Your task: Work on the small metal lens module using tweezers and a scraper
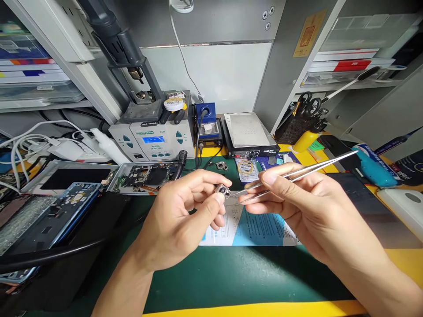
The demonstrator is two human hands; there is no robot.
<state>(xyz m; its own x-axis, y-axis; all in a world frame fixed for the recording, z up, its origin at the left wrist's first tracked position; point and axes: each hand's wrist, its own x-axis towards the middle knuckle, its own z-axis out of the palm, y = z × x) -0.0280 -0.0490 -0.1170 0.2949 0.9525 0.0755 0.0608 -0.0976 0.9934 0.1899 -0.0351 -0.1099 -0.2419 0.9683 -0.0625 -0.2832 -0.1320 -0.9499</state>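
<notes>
Closely held: small metal part [223,190] and tweezers [325,162] above printed sheet [261,229]

The small metal part is pinched, thumb against fingers, by the left hand [185,222], over the green mat [244,277]. The tweezers are gripped by the right hand [309,198], their tips slightly parted and pointed at the part; whether it is touched by them cannot quite be told. A similar metal piece [220,166] is seen farther back, on the mat.

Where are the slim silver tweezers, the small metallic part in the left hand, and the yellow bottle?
Slim silver tweezers [340,158], head view: rear half.
Small metallic part [223,190], head view: its middle.
Yellow bottle [303,141], head view: body.
</notes>
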